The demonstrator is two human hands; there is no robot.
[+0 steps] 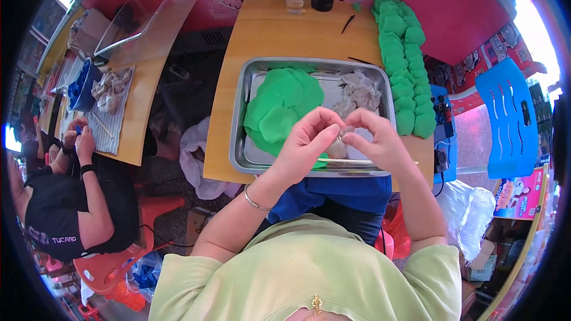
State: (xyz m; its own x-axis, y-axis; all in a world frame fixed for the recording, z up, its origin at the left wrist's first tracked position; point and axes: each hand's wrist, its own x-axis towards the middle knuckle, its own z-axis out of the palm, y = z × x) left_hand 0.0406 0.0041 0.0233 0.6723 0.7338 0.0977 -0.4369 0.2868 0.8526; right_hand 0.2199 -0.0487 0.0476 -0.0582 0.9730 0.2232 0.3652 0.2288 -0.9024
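Grey-beige piece (pixel 338 148), pinched by left hand (pixel 311 137) and right hand (pixel 377 141). Step: apparently shaping. Next move likely calls for even pressure.

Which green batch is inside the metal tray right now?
The loose heap of flat, rounded green sheets on the left side of the metal tray. The other green batch lies outside, in two rows along the tabletop.

A loose, pale yellow-green fabric shirt (pixel 297 267) covers the torso, its short, wide sleeves (pixel 437 274) ending in creased openings. An ornate gold-coloured pendant (pixel 317 304) lies near the neckline. A slim, rounded, silver-coloured metal bangle (pixel 252 201) circles the bare left hand's (pixel 308 138) wrist. Bright blue cloth (pixel 360 195) covers the lap.
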